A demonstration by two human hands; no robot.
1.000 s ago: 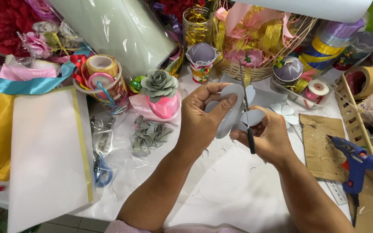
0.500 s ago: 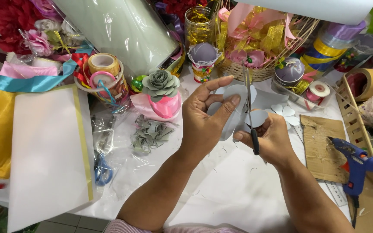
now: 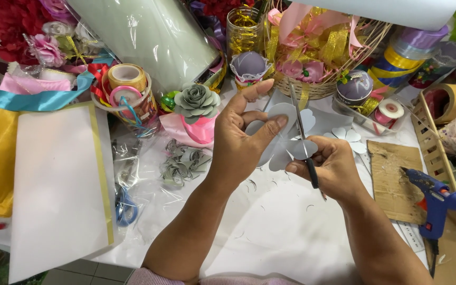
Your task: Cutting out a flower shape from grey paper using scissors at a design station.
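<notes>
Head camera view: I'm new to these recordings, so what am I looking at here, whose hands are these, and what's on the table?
The one camera sits on a person's head and looks down at their own bare hands over a crowded craft table. The left hand pinches a grey petal-shaped paper cutout. The right hand holds scissors, blades pointing up against that paper. Around them lie a grey paper rose on a pink cup, ribbon rolls, a basket of ribbons, a blue glue gun and a white sheet.
</notes>
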